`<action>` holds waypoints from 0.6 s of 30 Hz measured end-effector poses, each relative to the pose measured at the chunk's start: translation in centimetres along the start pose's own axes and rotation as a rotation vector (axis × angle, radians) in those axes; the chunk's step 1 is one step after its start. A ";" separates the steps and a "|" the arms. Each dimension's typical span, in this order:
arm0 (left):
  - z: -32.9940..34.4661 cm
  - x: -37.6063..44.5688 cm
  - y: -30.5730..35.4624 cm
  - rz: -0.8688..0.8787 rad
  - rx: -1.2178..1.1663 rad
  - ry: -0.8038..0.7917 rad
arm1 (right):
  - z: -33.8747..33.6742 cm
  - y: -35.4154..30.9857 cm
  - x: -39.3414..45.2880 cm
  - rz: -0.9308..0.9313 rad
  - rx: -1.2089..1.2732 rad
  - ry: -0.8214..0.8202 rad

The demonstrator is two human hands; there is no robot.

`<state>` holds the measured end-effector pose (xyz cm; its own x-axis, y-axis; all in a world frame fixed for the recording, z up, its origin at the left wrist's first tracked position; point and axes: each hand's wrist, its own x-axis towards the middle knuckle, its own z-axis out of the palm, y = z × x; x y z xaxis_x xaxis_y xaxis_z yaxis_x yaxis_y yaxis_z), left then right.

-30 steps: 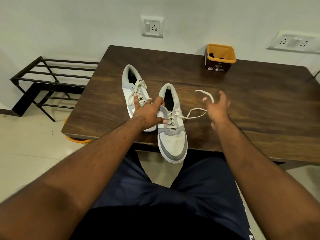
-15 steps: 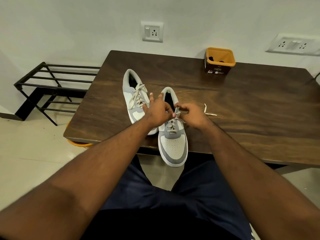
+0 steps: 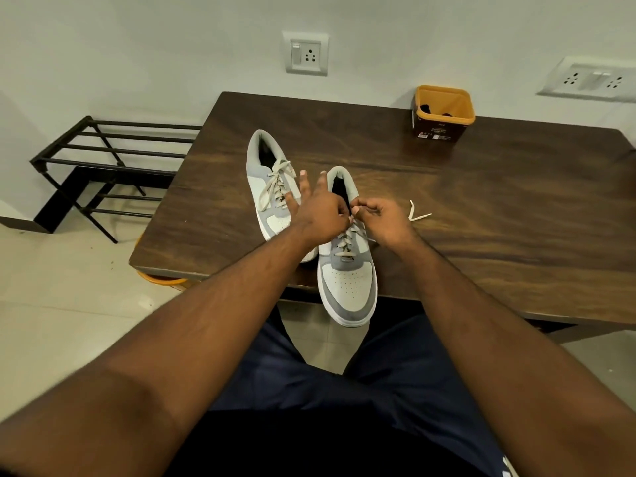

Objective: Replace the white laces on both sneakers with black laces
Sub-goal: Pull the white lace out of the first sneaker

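Fingertips of both hands meet right at the top eyelets of the near sneaker (image 3: 347,270), about dead centre of the frame. Right hand (image 3: 385,220) has its fingers curled in, pinching the white lace (image 3: 346,241) at the tongue. Left hand (image 3: 318,215) looks like thumb and forefinger are nipping the same lace from the other side, while its other fingers stick out straight toward the top of the frame. The exact contact is hard to see, knuckles in the way.

That sneaker is grey and white, toe hanging off the near edge of the dark wooden table (image 3: 499,208) toward the bottom of the frame. Its lace is partly undone: the lower rows are threaded, and a loose end (image 3: 418,215) lies on the wood just right of the right hand.

Second sneaker (image 3: 266,180) sits up and left of the first one, fully laced in white, partly behind the left hand.

Orange tub (image 3: 444,111) near the upper right of the table by the wall has something dark inside, too small to tell what. Black metal rack (image 3: 103,160) on the floor at the left, wall socket (image 3: 305,53) top centre, another switch plate (image 3: 592,80) at the right edge. Dark blue shorts fill the bottom of the frame.
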<state>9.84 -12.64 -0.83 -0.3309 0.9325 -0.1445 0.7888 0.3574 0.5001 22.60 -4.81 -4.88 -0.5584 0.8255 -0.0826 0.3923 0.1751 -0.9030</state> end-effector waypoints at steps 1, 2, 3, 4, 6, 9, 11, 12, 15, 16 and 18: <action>-0.2 0.3 0.3 -0.018 0.026 -0.038 | 0.0 0.0 0.0 -0.002 0.016 -0.001; -0.3 0.5 0.4 -0.025 0.030 -0.038 | 0.0 0.0 0.0 -0.004 0.028 -0.004; -0.4 0.4 0.4 -0.034 0.008 -0.012 | 0.0 0.0 -0.1 -0.004 0.031 -0.004; -0.3 0.4 0.2 -0.060 -0.046 0.038 | 0.0 0.0 -0.1 -0.001 0.035 -0.002; 0.2 0.0 -0.5 -0.189 -0.279 0.213 | 0.0 0.0 -0.1 0.011 0.051 0.016; 1.1 -1.2 -1.8 -0.367 -0.644 0.484 | 0.2 0.1 -0.4 0.016 0.094 0.025; 1.1 -2.0 -1.8 -0.372 -0.612 0.491 | 0.4 0.1 -0.4 0.012 0.100 0.036; 1.1 -2.2 -1.5 -0.341 -0.507 0.432 | 0.5 0.2 -0.3 0.007 0.101 0.039; 0.5 -1.8 -0.4 -0.138 -0.155 0.257 | 0.8 0.6 -0.2 -0.038 0.110 0.013; 0.4 -1.4 -0.1 -0.087 -0.036 0.201 | 0.8 0.7 -0.1 -0.046 0.110 0.001; 0.2 -0.6 0.1 -0.040 0.144 0.103 | 0.7 0.8 -0.1 -0.036 0.117 -0.007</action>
<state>10.22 -13.13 -0.85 -0.4091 0.9098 -0.0699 0.8374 0.4048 0.3672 22.44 -5.09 -5.90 -0.5757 0.8160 -0.0520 0.2840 0.1400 -0.9485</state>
